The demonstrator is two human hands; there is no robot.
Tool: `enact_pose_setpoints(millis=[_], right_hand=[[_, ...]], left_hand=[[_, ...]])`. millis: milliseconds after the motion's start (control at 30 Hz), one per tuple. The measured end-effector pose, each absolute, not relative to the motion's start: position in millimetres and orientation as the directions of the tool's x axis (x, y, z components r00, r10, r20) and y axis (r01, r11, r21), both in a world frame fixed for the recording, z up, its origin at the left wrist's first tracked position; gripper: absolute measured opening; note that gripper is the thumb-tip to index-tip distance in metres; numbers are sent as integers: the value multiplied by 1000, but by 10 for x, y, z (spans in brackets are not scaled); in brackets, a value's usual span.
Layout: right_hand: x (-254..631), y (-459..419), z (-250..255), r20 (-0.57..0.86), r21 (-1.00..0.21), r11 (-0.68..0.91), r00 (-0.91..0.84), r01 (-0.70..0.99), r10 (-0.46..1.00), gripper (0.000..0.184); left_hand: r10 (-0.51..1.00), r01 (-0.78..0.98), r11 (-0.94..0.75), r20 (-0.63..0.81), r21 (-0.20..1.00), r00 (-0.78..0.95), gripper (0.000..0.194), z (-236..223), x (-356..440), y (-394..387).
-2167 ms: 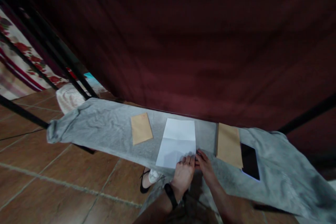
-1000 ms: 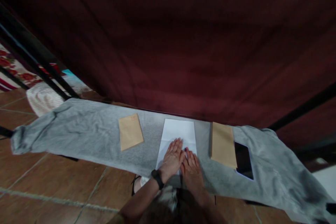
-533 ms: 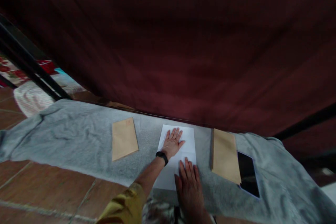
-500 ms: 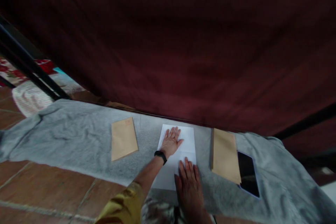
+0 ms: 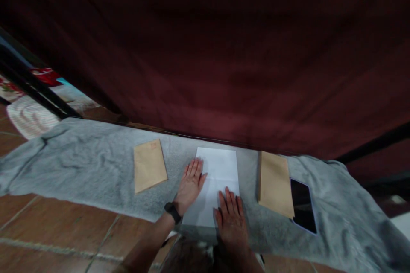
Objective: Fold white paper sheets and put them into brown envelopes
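Note:
A white sheet of paper [image 5: 218,170] with a crease across its middle lies on the grey cloth [image 5: 105,166] in front of me. My left hand [image 5: 191,181], with a black band on its wrist, rests flat along the sheet's left edge, fingers stretched out. Over the lower right part of the sheet, my right hand [image 5: 231,217] lies palm down with its fingers slightly spread. Neither hand grips anything. Each covers a bit of the paper's edge.
Left of the sheet lies a brown envelope [image 5: 150,166] with a small red mark. A stack of brown envelopes [image 5: 276,184] is on the right, beside a dark-screened phone [image 5: 303,207]. A dark red curtain [image 5: 218,72] hangs behind the cloth; tiled floor [image 5: 60,230] shows in front.
My left hand has slid from the upper middle of the sheet to its left edge. The right hand stays on the lower right part. The view has shifted slightly.

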State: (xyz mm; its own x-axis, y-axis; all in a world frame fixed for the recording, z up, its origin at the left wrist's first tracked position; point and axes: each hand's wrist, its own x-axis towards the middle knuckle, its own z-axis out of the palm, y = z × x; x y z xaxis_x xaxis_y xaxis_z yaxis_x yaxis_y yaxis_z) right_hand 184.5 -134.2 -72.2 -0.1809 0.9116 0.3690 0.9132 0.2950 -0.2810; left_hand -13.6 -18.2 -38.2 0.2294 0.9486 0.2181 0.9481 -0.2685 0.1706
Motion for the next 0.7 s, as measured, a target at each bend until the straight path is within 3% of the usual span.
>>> enact_pose_setpoints(millis=[100,167,367,700], right_hand=[[1866,-1294,-710,376,-297,292,-170,909,911,51],[1859,-1183,-675,361,-328,273,-147,904,921,49],[1649,-618,-615,305,-359,329,-224,873,926,50],[1848,-585,-767,362,-225,255,-162,941,918,50]], left_hand=[[887,876,-449,208,177,412,56,-424,-89,-580],[871,858,-484,188,172,454,55,-456,-58,-747],[874,869,-476,185,135,450,55,-523,-12,-798],[877,904,-419,298,84,378,63,-556,-76,-838]])
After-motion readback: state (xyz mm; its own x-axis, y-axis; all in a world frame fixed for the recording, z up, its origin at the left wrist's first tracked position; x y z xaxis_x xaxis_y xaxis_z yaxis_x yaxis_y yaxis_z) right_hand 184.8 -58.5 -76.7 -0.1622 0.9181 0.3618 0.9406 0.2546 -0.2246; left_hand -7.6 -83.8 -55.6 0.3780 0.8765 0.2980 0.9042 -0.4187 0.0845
